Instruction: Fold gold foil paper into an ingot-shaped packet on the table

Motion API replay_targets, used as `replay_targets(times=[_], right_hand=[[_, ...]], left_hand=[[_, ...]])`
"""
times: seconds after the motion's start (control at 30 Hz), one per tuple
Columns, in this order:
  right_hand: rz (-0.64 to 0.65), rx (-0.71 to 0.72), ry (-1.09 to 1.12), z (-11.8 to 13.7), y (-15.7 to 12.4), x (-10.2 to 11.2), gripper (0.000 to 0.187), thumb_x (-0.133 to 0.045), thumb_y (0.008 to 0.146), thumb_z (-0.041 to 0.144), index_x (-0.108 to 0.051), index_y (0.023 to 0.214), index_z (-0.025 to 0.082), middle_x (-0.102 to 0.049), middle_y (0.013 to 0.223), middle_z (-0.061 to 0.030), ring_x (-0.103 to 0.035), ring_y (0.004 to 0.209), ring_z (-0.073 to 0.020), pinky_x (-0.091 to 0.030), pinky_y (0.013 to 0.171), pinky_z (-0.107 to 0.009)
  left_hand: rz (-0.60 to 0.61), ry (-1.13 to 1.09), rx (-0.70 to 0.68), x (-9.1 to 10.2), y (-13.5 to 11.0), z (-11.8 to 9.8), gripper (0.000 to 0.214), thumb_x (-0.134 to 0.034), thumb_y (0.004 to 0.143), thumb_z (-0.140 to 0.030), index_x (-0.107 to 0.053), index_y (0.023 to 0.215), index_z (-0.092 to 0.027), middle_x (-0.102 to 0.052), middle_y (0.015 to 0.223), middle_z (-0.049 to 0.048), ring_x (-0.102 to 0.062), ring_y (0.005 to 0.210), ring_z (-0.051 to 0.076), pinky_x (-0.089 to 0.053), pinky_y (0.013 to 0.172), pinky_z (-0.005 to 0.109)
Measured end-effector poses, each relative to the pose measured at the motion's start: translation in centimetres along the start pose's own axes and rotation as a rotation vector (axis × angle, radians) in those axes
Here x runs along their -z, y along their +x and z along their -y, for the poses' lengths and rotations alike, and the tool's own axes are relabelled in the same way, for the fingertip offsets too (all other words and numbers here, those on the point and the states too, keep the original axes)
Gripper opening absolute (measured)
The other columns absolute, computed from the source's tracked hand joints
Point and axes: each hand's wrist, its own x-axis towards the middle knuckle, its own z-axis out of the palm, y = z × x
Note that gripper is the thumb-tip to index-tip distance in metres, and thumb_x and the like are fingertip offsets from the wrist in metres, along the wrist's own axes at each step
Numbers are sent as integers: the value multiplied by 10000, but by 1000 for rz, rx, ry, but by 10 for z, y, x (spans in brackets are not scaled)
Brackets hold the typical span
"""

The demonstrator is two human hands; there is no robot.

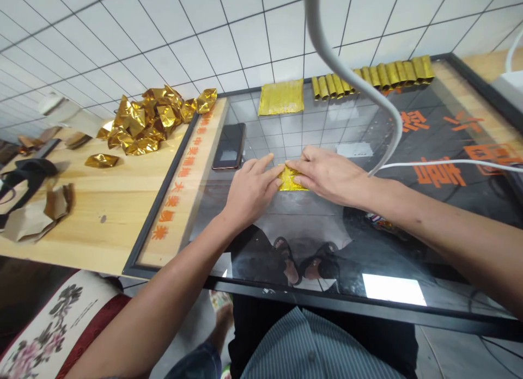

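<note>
Nearest the camera, a thick white cord [316,25] curved down past the right arm, close above the surface [304,218], a dark, glossy top set in a black frame. Below it, the person's fingers met over a small strip of gold foil [292,184], which lay on the glossy top near its middle, between the two hands. The left hand [254,185] had its index finger and thumb at the strip's left end, a little apart, with the other fingers stretched forward. The right hand [321,172] set its index finger across the strip's far edge and its thumb nearer its right end, the remaining fingers curled under. Whether either hand pinched the foil or merely pressed on it could not be told.

Just left of the left hand lay a dark phone [229,146]. Beyond the hands, a flat yellow-gold piece [281,98] rested near the tiled wall [245,38], and to its right stretched a row of gold tubes [382,77], side by side along the far edge. Farther left, on pale wood, sat a heap of shiny folded gold pieces [149,120], with one single gold piece [102,160] apart from it and crumpled brown paper [35,221] beyond.
</note>
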Motion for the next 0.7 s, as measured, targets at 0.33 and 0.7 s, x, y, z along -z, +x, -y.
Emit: replay_targets(times=[0.33,0.7], right_hand=[[31,-12,7,1,0,2,463,-458,1086,340,-634,1488,192,-616,1216,-126,-581,965,-251,-447,859,-382],[15,24,-2,-2,0,0,474,-440,1087,346,-645,1476,168,-608,1173,-133,-576,950,-257,-450,874,-379]], left_hand=[[42,69,-21,-4,-1,13,461,-507,1123,-416,-584,1565,-309,-487,1710,108,-438,1569,321,-392,1266,535],[184,48,-58,7,6,21,549,-512,1119,-485,-521,1624,-271,-403,1755,153,-378,1622,338,-343,1301,558]])
